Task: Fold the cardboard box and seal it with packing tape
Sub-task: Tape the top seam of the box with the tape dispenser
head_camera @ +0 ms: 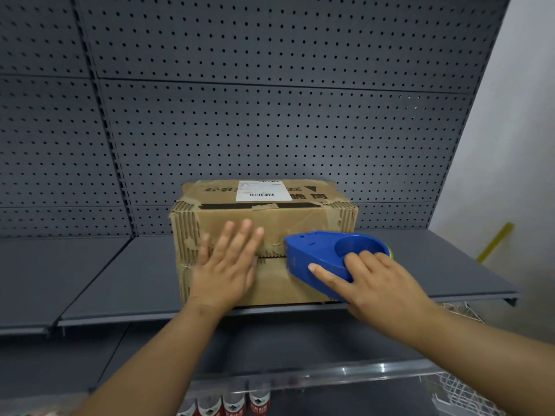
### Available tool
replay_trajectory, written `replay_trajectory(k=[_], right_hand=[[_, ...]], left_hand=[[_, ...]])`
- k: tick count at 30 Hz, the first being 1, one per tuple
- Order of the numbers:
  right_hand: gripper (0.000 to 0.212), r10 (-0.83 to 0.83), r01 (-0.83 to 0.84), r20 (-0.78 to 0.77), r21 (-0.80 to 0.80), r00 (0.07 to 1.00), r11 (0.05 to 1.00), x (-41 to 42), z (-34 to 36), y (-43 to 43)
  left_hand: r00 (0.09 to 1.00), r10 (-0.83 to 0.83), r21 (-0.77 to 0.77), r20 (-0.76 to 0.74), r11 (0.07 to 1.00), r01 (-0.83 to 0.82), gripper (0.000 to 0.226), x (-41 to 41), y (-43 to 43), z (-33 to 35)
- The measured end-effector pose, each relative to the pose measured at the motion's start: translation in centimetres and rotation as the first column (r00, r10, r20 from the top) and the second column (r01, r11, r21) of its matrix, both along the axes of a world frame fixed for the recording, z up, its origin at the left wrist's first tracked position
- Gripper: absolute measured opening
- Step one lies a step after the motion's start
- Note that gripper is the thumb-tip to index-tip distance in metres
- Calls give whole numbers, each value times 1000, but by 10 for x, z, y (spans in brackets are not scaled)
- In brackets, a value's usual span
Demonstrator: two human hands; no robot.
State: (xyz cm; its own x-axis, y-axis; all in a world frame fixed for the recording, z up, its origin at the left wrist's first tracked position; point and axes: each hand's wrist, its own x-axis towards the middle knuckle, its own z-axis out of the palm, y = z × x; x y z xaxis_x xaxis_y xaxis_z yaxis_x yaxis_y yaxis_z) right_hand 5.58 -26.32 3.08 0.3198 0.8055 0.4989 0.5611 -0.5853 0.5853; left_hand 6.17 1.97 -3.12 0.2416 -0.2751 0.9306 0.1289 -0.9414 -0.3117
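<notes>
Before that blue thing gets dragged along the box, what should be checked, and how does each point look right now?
1. Flaps closed: ok, the cardboard box's two flaps meet at a narrow seam.
2. Box steadied: ok, the left hand presses flat across the seam, fingers straight.
3. Tool gripped: ok, the right hand holds the tape dispenser.
4. Dispenser placed: ok, its nose touches the box at the seam.
5. Tape end stuck down: cannot tell, the dispenser hides it.
6. Surface sound: not ok, torn cardboard shows bare corrugation near the seam and corners, so tape may hold poorly.
</notes>
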Motion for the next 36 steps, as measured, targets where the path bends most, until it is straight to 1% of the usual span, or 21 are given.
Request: replay_trajectory(k=[2, 4, 7, 10, 14, 19, 25, 28, 31, 36], right_hand=[[86, 6, -6, -16, -1, 1000, 1000, -1, 0, -1], [84, 9, -9, -26, 10, 1000, 1000, -1, 2, -2], [86, 1, -1, -36, -4, 999, 1000, 1, 5, -3], [89, 10, -13, -47, -57, 999, 998, 4, 8, -8], [99, 0, -4, -75, -65, 997, 998, 7, 16, -26], [102, 11, -22, -98, -106, 995, 994, 14, 16, -43], [116, -61, 44, -133, -124, 989, 991, 27, 23, -83], [112, -76, 58, -138, -128, 988, 990, 32, 26, -99], [115, -60, 41, -147, -128, 987, 991, 37, 26, -106], [120, 1, -21, -169, -119, 986, 993, 49, 25, -112]], left_hand=[[1000, -20, 93, -16, 995, 21, 58, 13, -16, 7], [998, -20, 112, -58, 993, 26, 58, 24, -23, 10], [998, 1, 100, -55, 995, 4, 62, 32, -19, 5], [999, 7, 87, -35, 996, -4, 60, 34, -17, 0], [999, 1, 70, -45, 998, 3, 57, 35, -18, 2], [999, -1, 47, -43, 999, 3, 56, 34, -18, 0], [997, 15, 26, -80, 1000, -13, 55, 33, -17, 2], [993, 14, 13, -114, 1000, -13, 55, 31, -19, 2], [988, 7, -16, -157, 1000, -10, 55, 30, -21, 3], [984, 17, -24, -177, 999, -21, 55, 28, -22, 1]])
